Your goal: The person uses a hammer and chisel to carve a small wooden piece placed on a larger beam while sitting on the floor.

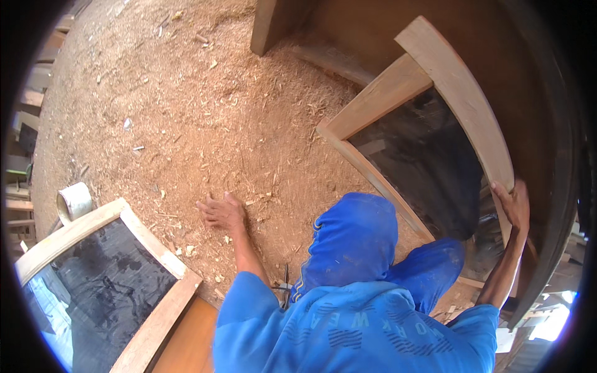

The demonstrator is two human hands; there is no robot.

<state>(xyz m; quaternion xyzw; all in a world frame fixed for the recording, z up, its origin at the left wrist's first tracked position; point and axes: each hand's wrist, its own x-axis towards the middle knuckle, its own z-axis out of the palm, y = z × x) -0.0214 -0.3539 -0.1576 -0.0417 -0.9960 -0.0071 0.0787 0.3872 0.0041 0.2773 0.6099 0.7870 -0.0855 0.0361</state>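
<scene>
My right hand (515, 204) grips the outer rail of a wooden frame (463, 93) that holds a dark glassy pane (413, 165). This frame stands tilted on my right, close to my bent knee. My left hand (222, 212) is low over the sawdust-covered ground (186, 137), fingers spread and nothing in them; whether it touches the ground I cannot tell. At the lower left is a second wooden frame (146, 239) with a dark, shiny pane (106, 286).
A pale cylindrical container (74, 202) sits behind the left frame. An orange-brown board (189, 332) shows beside that frame. A large brown wooden panel (497, 37) rises at the right, with a wooden post (266, 28) at the top. Stacked wood pieces (34, 96) line the left edge.
</scene>
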